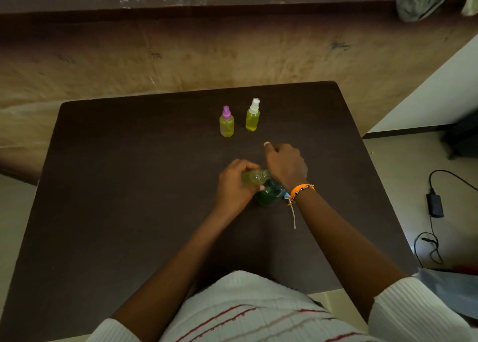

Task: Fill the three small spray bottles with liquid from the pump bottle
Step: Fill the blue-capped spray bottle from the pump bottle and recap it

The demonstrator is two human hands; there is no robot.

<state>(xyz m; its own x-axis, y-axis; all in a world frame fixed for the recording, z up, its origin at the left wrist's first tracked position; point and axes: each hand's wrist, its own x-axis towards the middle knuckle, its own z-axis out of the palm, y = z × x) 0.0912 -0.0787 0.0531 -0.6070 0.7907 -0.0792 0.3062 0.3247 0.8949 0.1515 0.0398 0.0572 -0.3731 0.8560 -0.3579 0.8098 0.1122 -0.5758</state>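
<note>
A: Which step is in hand?

B: By my reading, the third fill. The left hand (pixel 234 184) is the grip that matters: its fingers curl round the third spray bottle (pixel 254 177), which lies tilted nearly on its side, uncapped neck towards the right hand (pixel 285 167). Yellow-green liquid already shows inside it.

A: And the pump bottle?

B: The green pump bottle (pixel 269 195) stands on the counter (pixel 129 186) just below and to the right of that left grip, touching or nearly touching the small bottle. The right hand sits over its top, fingers curled, one finger raised. Its palm hides the pump head, so I cannot tell whether it clasps the head or only presses on it.

A: The other two?

B: Well beyond both grips, upright and side by side: the purple-capped bottle (pixel 226 123) and the white-capped bottle (pixel 253 116), both full of yellow liquid and closed. They look finished.

A: What does the next move call for?

B: Keeping the open neck lined up under the spout while the right hand pumps; tilted so far, it could spill. Then comes capping, though I see no loose sprayer cap anywhere.
</note>
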